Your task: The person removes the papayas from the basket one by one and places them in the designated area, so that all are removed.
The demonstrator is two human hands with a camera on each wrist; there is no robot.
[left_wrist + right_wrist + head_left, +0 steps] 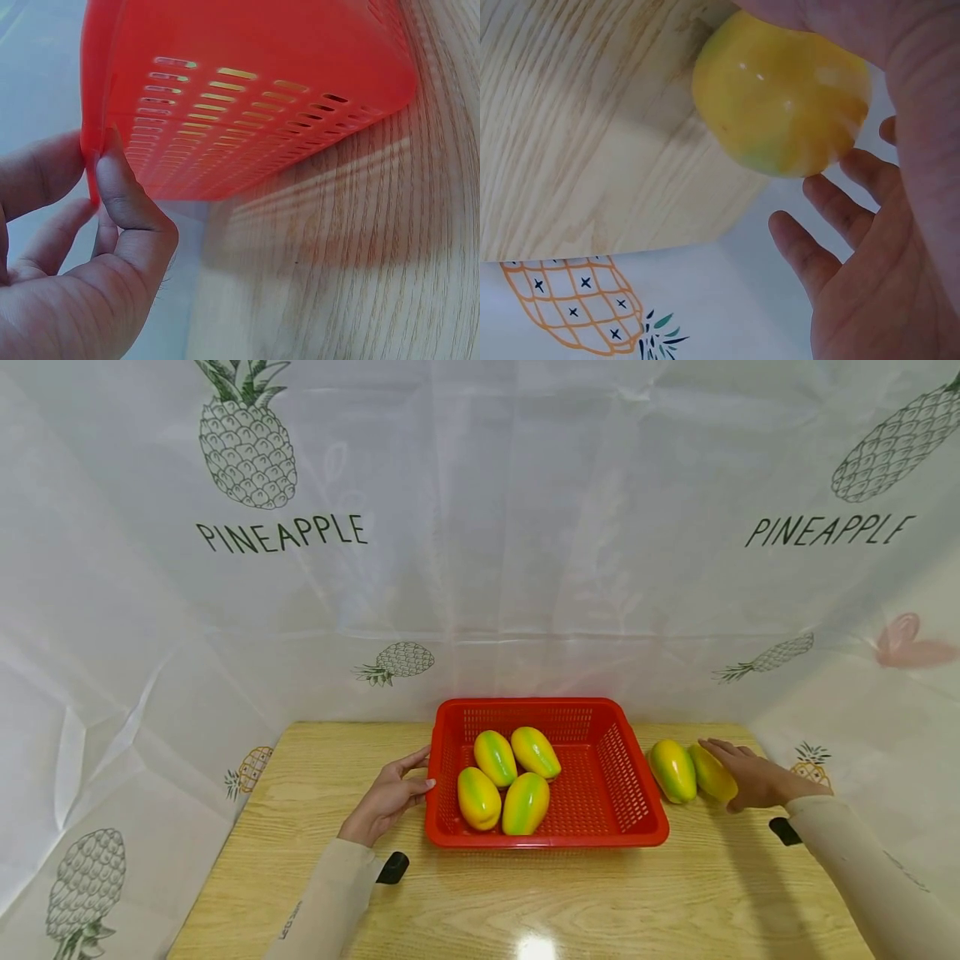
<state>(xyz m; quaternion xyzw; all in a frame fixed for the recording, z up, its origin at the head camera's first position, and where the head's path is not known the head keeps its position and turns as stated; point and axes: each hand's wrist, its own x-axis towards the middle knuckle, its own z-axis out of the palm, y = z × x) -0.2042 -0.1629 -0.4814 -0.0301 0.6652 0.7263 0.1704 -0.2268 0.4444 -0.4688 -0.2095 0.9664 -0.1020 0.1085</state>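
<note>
A red plastic basket [592,841] with slotted walls sits at the table's middle. My left hand [390,797] pinches its left rim between thumb and fingers, as the left wrist view shows up close. Inside, toward the left, lie several yellow-green papayas [525,804]. Two more papayas are on the table to the right of the basket, side by side. My right hand [753,777] is at the outer papaya [712,772], its fingers spread and lightly bent along the far side. Fingertips reach the fruit's edge in the right wrist view. The inner papaya [672,771] lies beside the basket wall.
The wooden table [480,902] runs up to a white sheet [525,568] printed with pineapples, which hangs behind and at both sides. The table's right edge is close to my right hand. The basket's back wall stands near the sheet.
</note>
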